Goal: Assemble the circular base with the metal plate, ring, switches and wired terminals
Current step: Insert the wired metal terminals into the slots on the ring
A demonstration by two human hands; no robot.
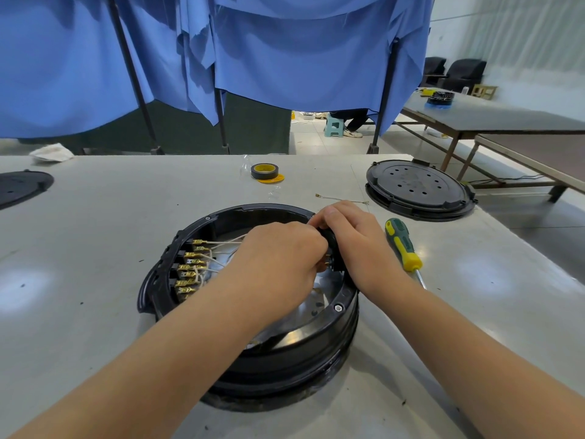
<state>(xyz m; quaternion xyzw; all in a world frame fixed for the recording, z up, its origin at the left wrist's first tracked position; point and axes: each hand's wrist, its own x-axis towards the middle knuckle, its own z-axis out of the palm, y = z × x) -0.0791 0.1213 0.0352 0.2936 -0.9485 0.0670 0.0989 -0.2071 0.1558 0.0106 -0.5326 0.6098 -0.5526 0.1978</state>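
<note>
Blue cloth (pixel 285 58) hangs across the top of the frame, grey table (pixel 95 223) fills the lower half.

Far left edge: black disc (pixel 22 186), partly cut off. Centre: black round base (pixel 253 343), open side up, with the shiny metal plate (pixel 304 307) on its floor. Along the base's left inner wall sits a row of brass terminals (pixel 190 267) with white wires (pixel 221 245) running right, under the hands.

Left hand (pixel 278 264) is inside the base, fingers curled toward its right wall. What it pinches is hidden behind the knuckles, so I can't tell its hold. Right hand (pixel 354 242) comes over the right rim, wrapped around a small black switch part (pixel 332 245) at the wall; brass prongs show under it.

Key relation, as I read it: the switch sits between the two hands, right at the base's right wall, prongs pointing inward and down. Left hand is on the inner side, so any terminal goes on from there, with the right hand bracing from outside.

Upper centre: tape roll (pixel 265 171). Right of the hands: screwdriver (pixel 403 245), lying near-to-far, tip toward the lower right. Upper right: black lid (pixel 418 188), and a loose short wire (pixel 342 199) near it.
</note>
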